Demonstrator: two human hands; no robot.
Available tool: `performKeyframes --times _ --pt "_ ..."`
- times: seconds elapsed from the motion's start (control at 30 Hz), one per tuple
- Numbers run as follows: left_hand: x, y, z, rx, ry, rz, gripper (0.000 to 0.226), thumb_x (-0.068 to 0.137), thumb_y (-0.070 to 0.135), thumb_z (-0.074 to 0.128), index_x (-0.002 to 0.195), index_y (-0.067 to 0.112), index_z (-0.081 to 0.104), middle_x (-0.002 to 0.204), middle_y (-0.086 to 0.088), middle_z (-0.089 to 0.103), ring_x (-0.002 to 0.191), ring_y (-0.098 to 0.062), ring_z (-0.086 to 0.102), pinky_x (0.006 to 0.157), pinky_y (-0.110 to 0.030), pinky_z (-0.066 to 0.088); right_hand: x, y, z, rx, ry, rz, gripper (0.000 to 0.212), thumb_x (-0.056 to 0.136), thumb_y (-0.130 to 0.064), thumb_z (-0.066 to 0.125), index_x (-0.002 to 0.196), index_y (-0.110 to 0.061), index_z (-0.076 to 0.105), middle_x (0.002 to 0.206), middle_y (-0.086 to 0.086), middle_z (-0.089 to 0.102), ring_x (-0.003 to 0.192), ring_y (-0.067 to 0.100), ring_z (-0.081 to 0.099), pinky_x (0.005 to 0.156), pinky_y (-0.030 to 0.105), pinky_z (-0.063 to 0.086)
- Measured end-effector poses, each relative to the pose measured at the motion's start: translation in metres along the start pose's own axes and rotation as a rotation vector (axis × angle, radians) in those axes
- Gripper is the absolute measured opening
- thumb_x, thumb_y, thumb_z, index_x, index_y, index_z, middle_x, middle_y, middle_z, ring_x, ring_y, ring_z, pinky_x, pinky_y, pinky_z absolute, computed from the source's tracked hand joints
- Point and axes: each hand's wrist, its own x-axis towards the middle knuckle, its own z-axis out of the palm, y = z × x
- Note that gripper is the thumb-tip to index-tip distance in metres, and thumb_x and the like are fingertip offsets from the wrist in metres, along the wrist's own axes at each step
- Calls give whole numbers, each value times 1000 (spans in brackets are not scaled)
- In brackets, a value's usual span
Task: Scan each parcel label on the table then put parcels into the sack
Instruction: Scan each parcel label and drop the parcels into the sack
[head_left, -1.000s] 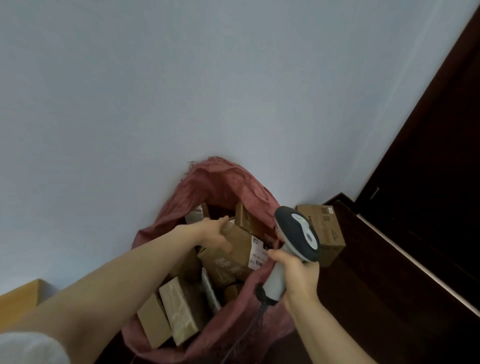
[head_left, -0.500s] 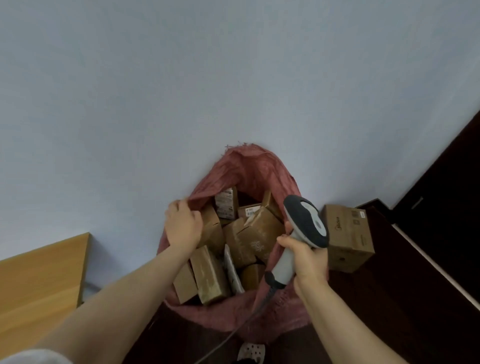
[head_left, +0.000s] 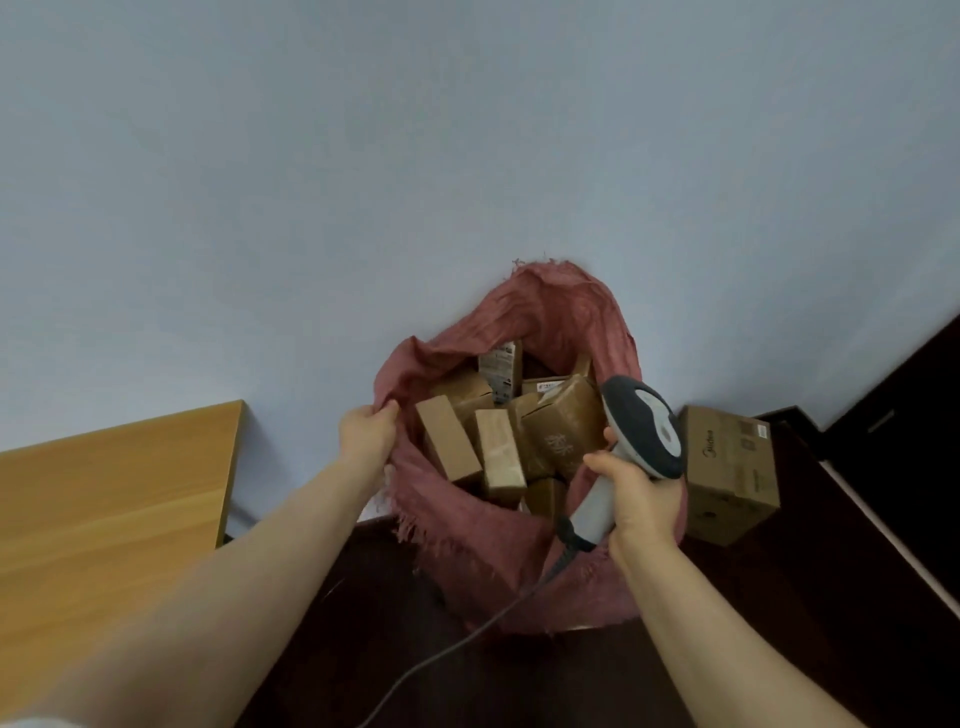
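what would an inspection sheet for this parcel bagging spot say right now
surface: wooden table at the left, only partly in view
job's things: red sack stands open against the wall, several brown parcels inside; scanner held over its right rim
clutter: a larger cardboard box outside the sack, on its right
grippers: left hand grips the sack's left rim; right hand grips the scanner's handle
cables: scanner cable runs from the handle down across the sack's front, out of the bottom of the view
surroundings: pale wall, dark floor
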Motion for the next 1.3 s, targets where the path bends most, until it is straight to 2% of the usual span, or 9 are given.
performKeyframes --times 0.13,0.33,0.43,0.53,0.63,0.7,0.8,1.03,1.3 --pt "10 -19 -6 130 -42 -14 28 92 14 55 64 9 54 76 -18 56 75 -27 57 76 -50 54 -7 7 1 -37 31 5 41 68 11 74 108 1 67 105 7 68 92 20 62 78 33 48" --pt "19 -32 -23 190 -184 -33 24 86 13 60 64 9 53 64 -12 52 53 -22 46 51 -30 38 -28 27 5 -99 133 19 43 66 7 79 106 -2 63 110 9 66 106 29 61 89 42 50" --pt "20 -39 -37 229 -217 -37 22 81 13 65 62 10 54 55 -8 47 47 -21 40 49 -25 32 -46 34 5 -123 198 8 49 67 3 81 109 -7 58 111 8 63 107 28 58 98 49 48" --pt "15 -52 -49 248 -244 -50 18 81 12 65 68 11 52 65 -8 53 61 -23 51 60 -29 41 -70 41 -1 -132 237 -15 63 66 -1 83 124 -5 58 117 9 64 108 27 58 99 50 47" --pt "3 -59 -63 272 -258 -47 25 85 14 65 101 -3 55 92 -16 59 90 -29 58 77 -37 46 -96 47 -11 -101 240 -12 42 69 4 80 107 -3 64 107 14 68 101 30 64 94 49 51" --pt "-8 -58 -74 353 -262 -8 58 87 20 65 135 -4 43 127 -18 53 116 -35 53 95 -43 45 -115 50 -17 -56 199 -2 23 73 7 75 90 -3 64 87 16 72 82 27 70 82 43 58" --pt "-28 -55 -101 523 -325 128 73 89 25 62 148 2 26 152 -15 33 137 -32 35 110 -40 33 -148 57 -23 -8 123 -12 12 80 8 70 78 -2 63 56 4 68 49 13 65 55 26 57" --pt "-93 -75 -212 1124 -331 508 69 89 38 52 151 23 24 148 -12 35 135 -33 34 107 -43 34 -246 121 -35 16 -100 36 13 82 8 67 79 -3 62 54 5 58 42 12 53 41 23 45" --pt "-141 -118 -415 1433 -139 530 69 94 43 48 153 26 16 155 -5 25 143 -26 21 117 -47 16 -393 232 26 -144 -440 209 11 81 11 67 84 1 66 63 10 61 46 13 56 43 24 49"
